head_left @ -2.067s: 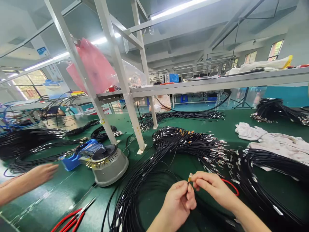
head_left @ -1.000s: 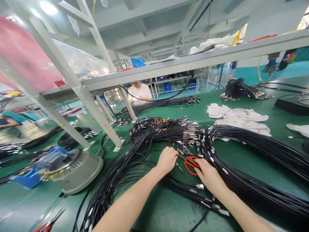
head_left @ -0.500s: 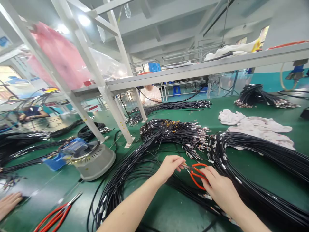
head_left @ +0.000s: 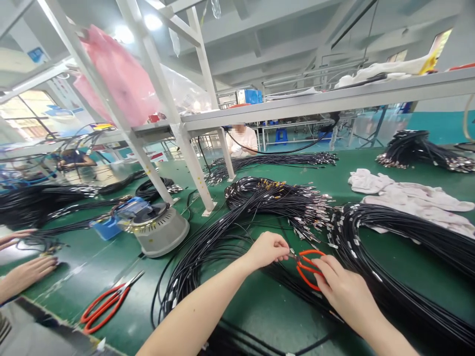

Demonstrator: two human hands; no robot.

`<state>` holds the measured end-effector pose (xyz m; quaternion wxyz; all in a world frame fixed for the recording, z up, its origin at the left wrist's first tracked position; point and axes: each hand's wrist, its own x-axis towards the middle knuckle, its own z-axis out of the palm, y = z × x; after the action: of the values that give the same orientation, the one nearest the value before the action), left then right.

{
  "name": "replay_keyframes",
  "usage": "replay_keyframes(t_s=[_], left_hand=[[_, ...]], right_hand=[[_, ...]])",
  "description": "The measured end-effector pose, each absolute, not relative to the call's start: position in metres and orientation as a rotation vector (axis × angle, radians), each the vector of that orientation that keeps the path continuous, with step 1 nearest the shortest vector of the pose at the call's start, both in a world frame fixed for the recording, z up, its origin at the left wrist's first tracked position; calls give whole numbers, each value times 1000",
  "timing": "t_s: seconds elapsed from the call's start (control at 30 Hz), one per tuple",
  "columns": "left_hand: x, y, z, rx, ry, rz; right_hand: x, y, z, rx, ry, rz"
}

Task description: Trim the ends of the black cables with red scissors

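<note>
My right hand (head_left: 339, 282) has its fingers in the loops of a pair of red-handled scissors (head_left: 309, 269), whose short metal blades point left. Right at the blade tips, my left hand (head_left: 269, 249) is closed in a pinch on a cable end, mostly hidden by the fingers. Below and behind both hands runs a long bundle of black cables (head_left: 200, 237). Its silvery connector ends (head_left: 315, 207) fan out just beyond the scissors. A second thick cable bundle (head_left: 393, 222) curves past my right hand.
Another pair of red-handled scissors (head_left: 107, 304) lies at the front left. A grey round machine (head_left: 163, 232) with a blue tray stands near the shelf post (head_left: 193, 168). Another person's hands (head_left: 29, 277) rest at the left edge. White gloves (head_left: 411, 193) lie at the right.
The view has turned left, so more of the other person's hands shows. My hands stay together at the scissors' tips, and the handle loops look slightly closer together.
</note>
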<state>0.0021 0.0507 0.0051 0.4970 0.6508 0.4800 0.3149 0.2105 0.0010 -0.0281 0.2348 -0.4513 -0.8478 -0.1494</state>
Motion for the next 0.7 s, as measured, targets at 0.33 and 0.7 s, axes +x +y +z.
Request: replay_keyframes(t_s=[0.33, 0.7], left_hand=[[5, 43, 16, 1258, 1155, 1027], [-49, 1, 28, 836, 1015, 1207]], right_hand=[[222, 22, -44, -1534, -2262, -319], [208, 33, -8, -1237, -2095, 460]])
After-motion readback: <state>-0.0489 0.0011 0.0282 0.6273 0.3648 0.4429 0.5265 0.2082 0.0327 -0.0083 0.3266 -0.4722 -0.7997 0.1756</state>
